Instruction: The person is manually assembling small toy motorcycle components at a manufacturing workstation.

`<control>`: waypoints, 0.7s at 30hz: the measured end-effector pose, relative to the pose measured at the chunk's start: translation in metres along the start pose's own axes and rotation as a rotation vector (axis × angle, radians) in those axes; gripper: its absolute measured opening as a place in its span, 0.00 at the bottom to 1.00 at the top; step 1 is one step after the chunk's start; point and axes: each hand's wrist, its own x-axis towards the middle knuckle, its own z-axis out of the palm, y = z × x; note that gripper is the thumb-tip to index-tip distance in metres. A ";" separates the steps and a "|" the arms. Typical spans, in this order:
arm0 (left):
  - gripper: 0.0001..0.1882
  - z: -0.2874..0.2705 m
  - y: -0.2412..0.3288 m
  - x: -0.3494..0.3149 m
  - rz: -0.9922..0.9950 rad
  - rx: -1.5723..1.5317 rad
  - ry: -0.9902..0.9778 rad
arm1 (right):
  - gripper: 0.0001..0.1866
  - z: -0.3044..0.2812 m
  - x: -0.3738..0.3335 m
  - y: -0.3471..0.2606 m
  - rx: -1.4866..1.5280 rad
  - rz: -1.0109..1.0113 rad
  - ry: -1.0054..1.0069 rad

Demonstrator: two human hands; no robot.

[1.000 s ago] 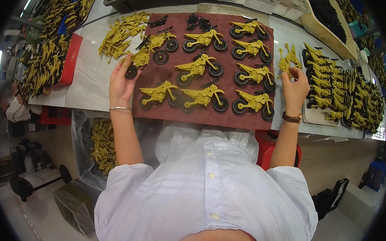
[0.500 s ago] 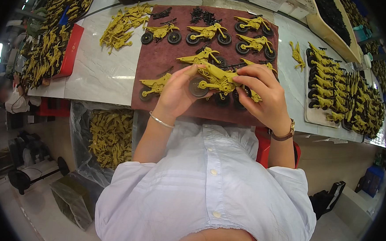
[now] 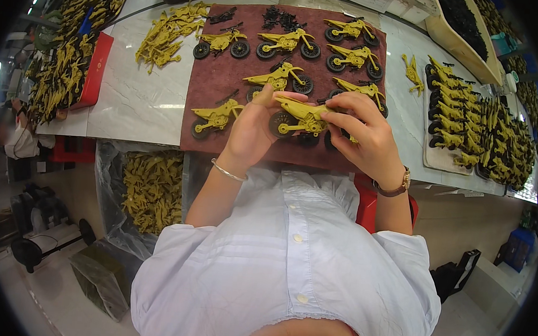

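Over the near middle of a dark red cloth (image 3: pixel 219 79), I hold a yellow toy motorcycle (image 3: pixel 303 116) with black wheels. My left hand (image 3: pixel 253 127) grips its rear end, thumb up and fingers partly hidden behind it. The fingers of my right hand (image 3: pixel 369 134) are closed on the front part, covering much of that end. Just beyond my hands lies another toy motorcycle (image 3: pixel 274 79); one more (image 3: pixel 217 115) rests left of my left hand. Several others stand in rows farther back, including a toy motorcycle (image 3: pixel 289 43) at the cloth's middle.
Loose yellow parts (image 3: pixel 166 35) lie left of the cloth; small black parts (image 3: pixel 281 18) sit at its far edge. A red box (image 3: pixel 96 71) is far left. At right, a white tray (image 3: pixel 445 163) carries toy motorcycles. Below the table, a bag (image 3: pixel 110 189) holds yellow parts.
The held toy motorcycle has tipped a little and sits slightly lower between my hands. My left hand has shifted slightly right; both hands keep their grip.
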 end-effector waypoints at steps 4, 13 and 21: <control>0.17 0.002 -0.007 -0.001 0.107 0.291 0.041 | 0.18 0.003 -0.005 0.000 0.013 0.017 0.031; 0.16 0.009 -0.009 -0.002 0.143 0.323 0.041 | 0.18 0.005 -0.017 -0.002 -0.024 -0.010 0.126; 0.16 -0.007 -0.017 0.001 0.121 0.304 -0.050 | 0.16 0.006 -0.023 -0.002 0.003 -0.042 0.198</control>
